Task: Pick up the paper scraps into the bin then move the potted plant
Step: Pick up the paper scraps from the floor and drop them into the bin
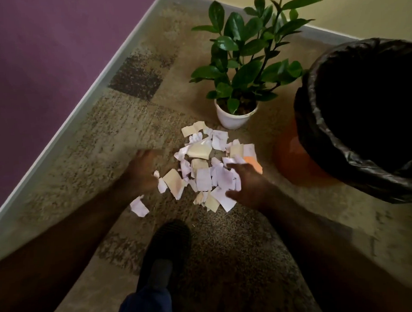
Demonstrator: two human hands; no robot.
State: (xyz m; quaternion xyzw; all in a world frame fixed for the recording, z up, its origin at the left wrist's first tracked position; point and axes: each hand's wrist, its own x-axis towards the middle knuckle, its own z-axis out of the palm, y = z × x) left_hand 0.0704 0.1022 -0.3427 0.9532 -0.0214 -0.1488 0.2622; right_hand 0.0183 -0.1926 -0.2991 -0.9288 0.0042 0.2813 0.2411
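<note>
Both hands flank the heap of torn white and tan paper scraps (pixel 208 169): left hand (pixel 142 172) at 9 o'clock, right hand (pixel 245 184) at 3 o'clock, fingers apart, gripping nothing. Risk: loose scraps may spill short of the black-lined orange bin (pixel 320 119) at 2 o'clock.

A patchy beige and brown carpet (pixel 138 125) with darker square patches is spread over the floor beneath the fingers. A purple wall (pixel 45 56) is seen beyond the fingers to the left, edged by a pale grey skirting board (pixel 82 106). A cream-yellow wall (pixel 358 8) is seen far ahead of the fingers. A dark ribbed slipper (pixel 167 241) and a blue trouser leg (pixel 147 305) are seen behind the fingers.
</note>
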